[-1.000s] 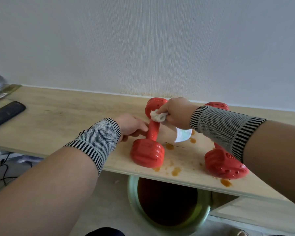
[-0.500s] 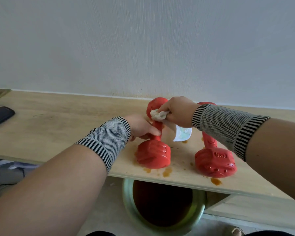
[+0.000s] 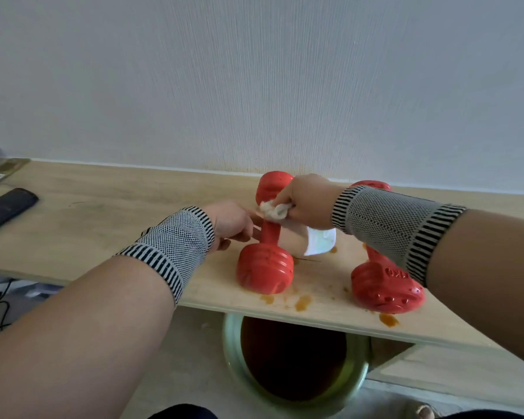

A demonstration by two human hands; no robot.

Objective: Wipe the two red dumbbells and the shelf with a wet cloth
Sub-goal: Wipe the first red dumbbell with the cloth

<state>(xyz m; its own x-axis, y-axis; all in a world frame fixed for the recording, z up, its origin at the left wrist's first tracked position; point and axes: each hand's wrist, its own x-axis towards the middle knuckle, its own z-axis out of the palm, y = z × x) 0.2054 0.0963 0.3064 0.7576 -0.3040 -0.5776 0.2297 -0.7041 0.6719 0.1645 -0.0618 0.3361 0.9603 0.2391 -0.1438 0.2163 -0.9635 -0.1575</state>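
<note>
Nearest the viewer, below the front edge of the shelf [image 3: 73, 225], a green basin [image 3: 233, 352] of dark brown liquid stands on the floor. Just above it, orange-brown drips [image 3: 302, 303] dot the light wooden shelf along its front edge.

Two forearms in striped grey wrist sleeves reach forward over the shelf. The left hand [image 3: 232, 223] has its fingers curled around the handle of the left dumbbell [image 3: 265, 267], steadying it as it lies pointing away from the viewer. The right hand [image 3: 307, 201] grips a bunched white cloth [image 3: 274, 210] against the top of that handle, just under the far head; a loose corner of cloth hangs below the wrist. The right dumbbell [image 3: 386, 287] lies just beside it on the shelf, partly hidden by the right forearm, with drips around its near head.

Further left on the shelf lies a dark remote-like object [image 3: 6, 207]. A pale textured wall rises behind.

The step in hand appears to be wiping the first dumbbell. The next move likely calls for drawing the cloth down the handle onto the near head, with the left hand shifting clear, before the second dumbbell and the stained shelf.
</note>
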